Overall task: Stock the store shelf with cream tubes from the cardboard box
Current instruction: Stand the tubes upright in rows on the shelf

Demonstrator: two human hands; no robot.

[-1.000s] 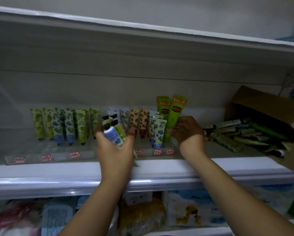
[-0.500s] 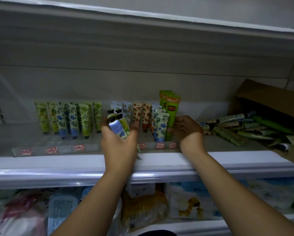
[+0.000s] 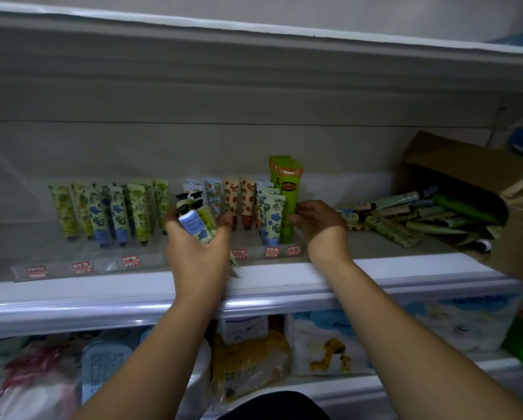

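The tall green tube [image 3: 288, 201], tilted in the right hand [image 3: 316, 227] a second ago, now stands upright on the shelf [image 3: 284, 277] at the right end of the row, the fingertips and thumb still lightly pinching its side, so that one is nearly stocked. The left hand [image 3: 198, 253] clutches a bundle of black-capped tubes [image 3: 193, 221] awaiting places. More loose tubes [image 3: 405, 219] spill from the tipped cardboard box [image 3: 472, 177] on the right, and the packed patterned tubes [image 3: 108, 210] leave little room.
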